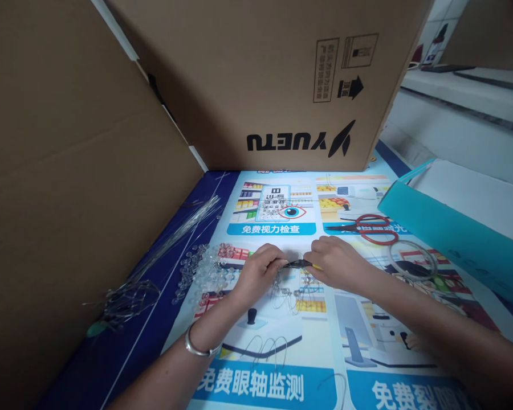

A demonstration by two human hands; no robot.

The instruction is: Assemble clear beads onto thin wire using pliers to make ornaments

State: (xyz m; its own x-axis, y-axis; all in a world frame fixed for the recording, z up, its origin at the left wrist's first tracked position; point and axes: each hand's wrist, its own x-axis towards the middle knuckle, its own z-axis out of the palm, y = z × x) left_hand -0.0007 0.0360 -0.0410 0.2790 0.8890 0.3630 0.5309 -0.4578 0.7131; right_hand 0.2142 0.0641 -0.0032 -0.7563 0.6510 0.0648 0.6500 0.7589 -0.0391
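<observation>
My right hand [336, 259] is closed around small dark-jawed pliers [299, 263] with yellow on the handle. The jaws point left and meet the fingertips of my left hand [260, 265], which pinches what looks like a thin wire, mostly hidden by the fingers. Just below the pliers lie thin wire loops with clear beads [288, 293]. A spread of loose clear beads [196, 270] is left of my left hand. Several curved wire pieces [267, 347] rest nearer to me on the printed sheet.
Red-handled scissors [376, 229] and a coil of wire [412, 261] lie to the right, beside a teal box [457, 228]. On the left are a bundle of straight wires [175, 230] and a wire tangle [130, 302]. Tall cardboard [282, 74] walls the back and left.
</observation>
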